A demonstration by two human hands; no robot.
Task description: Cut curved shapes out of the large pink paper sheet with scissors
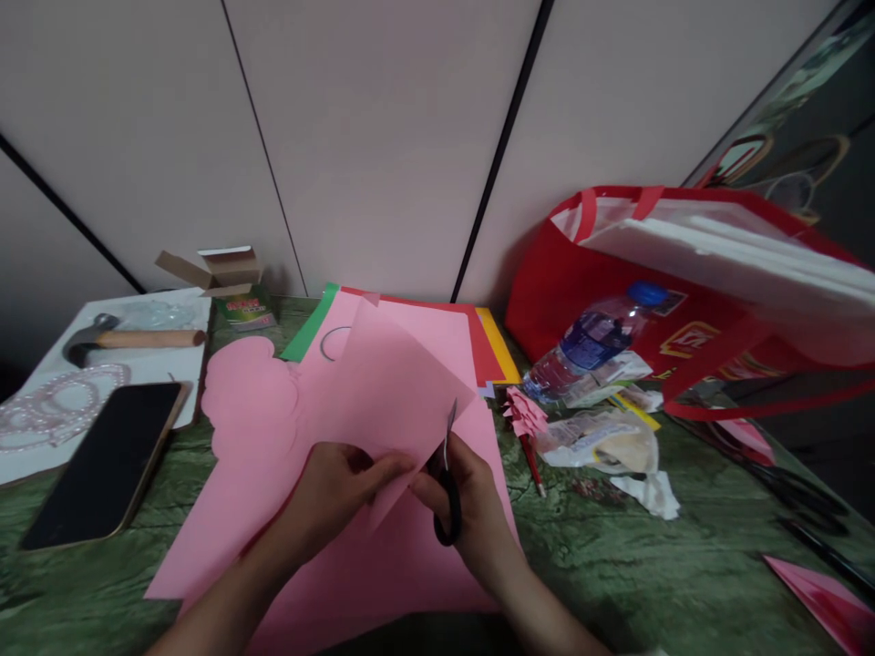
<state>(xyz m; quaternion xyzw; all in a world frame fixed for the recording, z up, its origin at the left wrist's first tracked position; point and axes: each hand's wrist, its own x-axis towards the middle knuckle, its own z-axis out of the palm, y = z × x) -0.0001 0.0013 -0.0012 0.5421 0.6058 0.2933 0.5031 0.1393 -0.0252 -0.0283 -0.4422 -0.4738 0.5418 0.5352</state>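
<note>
A sheet of pink paper (396, 383) is raised at a tilt above other pink sheets on the table. My left hand (348, 483) pinches its lower edge between thumb and fingers. In my right hand (471, 501) are black-handled scissors (447, 501), fingers closed around the handles and the blade pointing up beside the sheet's right corner. Whether the blades touch the paper edge is hard to tell. Under both hands lie large pink sheets (424, 583), and a cloud-shaped pink cutout (250, 401) rests to the left.
At left are a phone (109, 465), a hammer (143, 339), clear beads (68, 401) and an opened small box (246, 305). To the right, a water bottle (588, 342) leans against a red bag (547, 273), near a pink paper flower (525, 415) and plastic wrappers (602, 442).
</note>
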